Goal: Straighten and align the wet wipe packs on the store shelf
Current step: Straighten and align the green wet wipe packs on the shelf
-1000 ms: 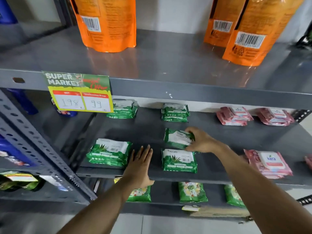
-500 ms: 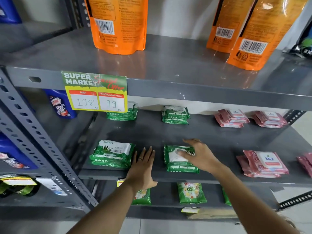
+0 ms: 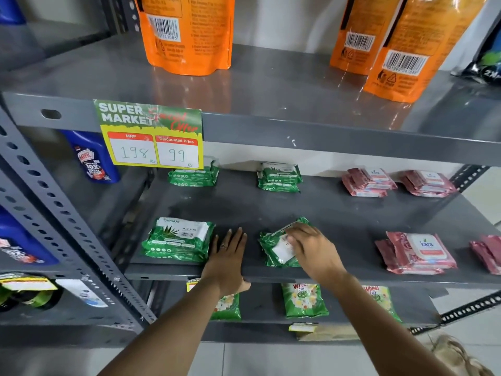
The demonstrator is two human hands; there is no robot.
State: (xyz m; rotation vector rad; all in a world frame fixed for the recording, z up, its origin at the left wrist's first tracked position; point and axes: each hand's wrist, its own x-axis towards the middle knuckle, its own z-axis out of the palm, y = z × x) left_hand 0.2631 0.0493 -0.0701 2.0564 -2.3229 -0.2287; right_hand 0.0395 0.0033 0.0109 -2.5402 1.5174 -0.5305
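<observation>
Wet wipe packs, green, sit stacked and skewed under the right hand, whose fingers curl over the top pack, gripping it near the shelf's front edge. Just left of it, the left hand lies flat and released on the shelf, beside another green stack.

The right hand covers much of the tilted green wipe pack, hiding its label. The price tag hides the top of the back-left green pack. The orange pouches are cut off by the top edge. The pink pack runs off the right edge.
</observation>
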